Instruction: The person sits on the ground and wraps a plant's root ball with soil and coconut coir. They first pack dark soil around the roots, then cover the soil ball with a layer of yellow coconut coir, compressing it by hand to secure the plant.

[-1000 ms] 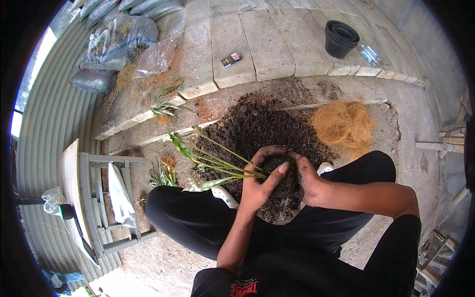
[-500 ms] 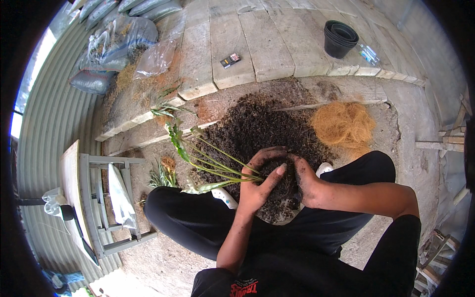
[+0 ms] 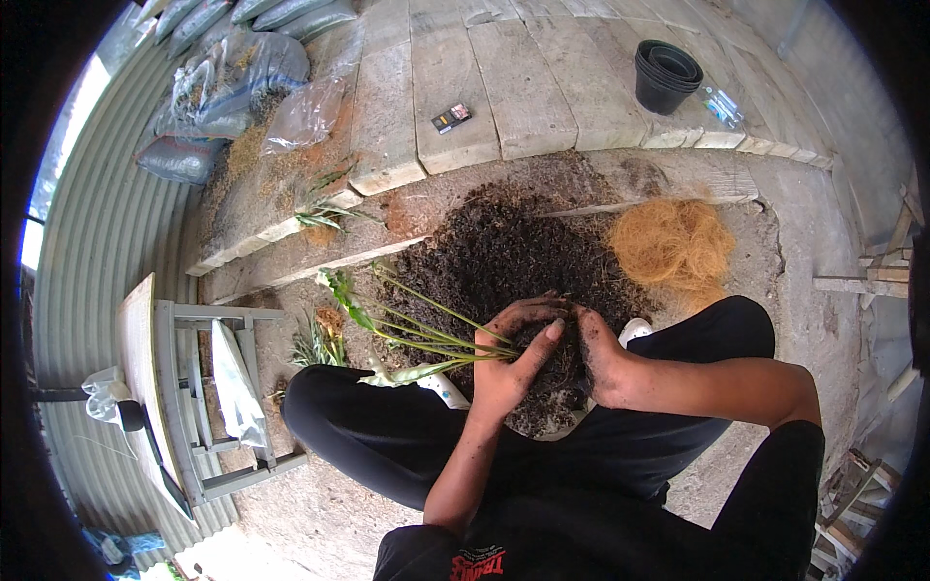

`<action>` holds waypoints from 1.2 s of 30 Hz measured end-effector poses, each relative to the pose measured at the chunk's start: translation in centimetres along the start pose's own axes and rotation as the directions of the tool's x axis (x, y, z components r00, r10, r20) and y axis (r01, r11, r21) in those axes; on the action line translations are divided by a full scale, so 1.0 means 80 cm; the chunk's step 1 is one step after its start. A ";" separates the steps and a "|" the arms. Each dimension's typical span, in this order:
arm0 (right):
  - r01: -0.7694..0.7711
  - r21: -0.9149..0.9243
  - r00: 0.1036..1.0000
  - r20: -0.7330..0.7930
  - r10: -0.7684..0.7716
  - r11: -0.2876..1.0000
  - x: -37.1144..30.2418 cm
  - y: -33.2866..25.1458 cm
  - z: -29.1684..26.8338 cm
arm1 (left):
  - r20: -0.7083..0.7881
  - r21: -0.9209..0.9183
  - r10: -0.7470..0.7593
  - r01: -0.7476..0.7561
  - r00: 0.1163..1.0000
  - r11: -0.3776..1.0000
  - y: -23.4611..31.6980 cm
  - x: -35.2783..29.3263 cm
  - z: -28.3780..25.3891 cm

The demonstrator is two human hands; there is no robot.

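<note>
A leafy plant (image 3: 426,337) with long green stems lies tilted to the left, its root ball (image 3: 552,373) dark with soil between my two hands. My left hand (image 3: 509,353) is wrapped round the root ball at the stem base, thumb across the top. My right hand (image 3: 603,360) presses on the other side, fingers curved round the soil and smeared with dirt. Its fingertips meet those of my left hand at the far side. Below and beyond them spreads a heap of dark potting soil (image 3: 504,237).
Orange-brown fibre (image 3: 673,242) lies right of the soil. Stacked black pots (image 3: 666,77) and a clear plastic bottle (image 3: 722,107) stand on the concrete ledge, with a small black box (image 3: 450,118). Filled sacks (image 3: 184,160) sit far left; a grey stool (image 3: 208,387) and small plants (image 3: 325,344) are nearer.
The plant's leaves and stems have shifted slightly, with the far leaf tipping lower. My hands keep almost the same place round the root ball.
</note>
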State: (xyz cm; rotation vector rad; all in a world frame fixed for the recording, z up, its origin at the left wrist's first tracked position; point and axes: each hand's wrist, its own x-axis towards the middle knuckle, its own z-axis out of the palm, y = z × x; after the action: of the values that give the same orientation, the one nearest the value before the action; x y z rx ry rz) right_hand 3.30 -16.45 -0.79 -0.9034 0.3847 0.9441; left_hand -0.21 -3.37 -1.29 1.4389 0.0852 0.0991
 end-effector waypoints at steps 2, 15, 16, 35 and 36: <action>0.006 -0.004 1.000 -0.011 -0.006 1.000 -0.001 0.000 0.001 | -0.013 0.023 0.001 -0.001 1.000 1.000 0.000 -0.001 0.000; -0.056 0.088 0.997 -0.046 0.060 0.994 -0.006 -0.004 0.008 | -0.011 0.017 0.010 -0.010 1.000 1.000 -0.002 0.001 -0.002; -0.042 0.108 0.998 -0.041 0.047 0.993 -0.006 -0.002 0.008 | -0.016 0.012 0.022 -0.022 1.000 1.000 -0.002 0.002 -0.003; -0.059 0.034 0.996 -0.066 0.061 0.998 -0.010 -0.012 0.017 | -0.029 0.063 0.057 -0.055 0.998 0.997 -0.002 0.001 -0.001; -0.062 0.029 0.996 -0.067 0.063 0.998 -0.010 -0.012 0.017 | -0.039 0.056 0.032 -0.030 0.999 0.998 -0.003 0.001 -0.001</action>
State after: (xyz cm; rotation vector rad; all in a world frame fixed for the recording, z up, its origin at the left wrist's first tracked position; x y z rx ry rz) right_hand 3.52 -16.03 1.05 -0.9044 0.4851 0.9649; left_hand -0.17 -3.34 -1.56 1.4937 0.0988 0.1520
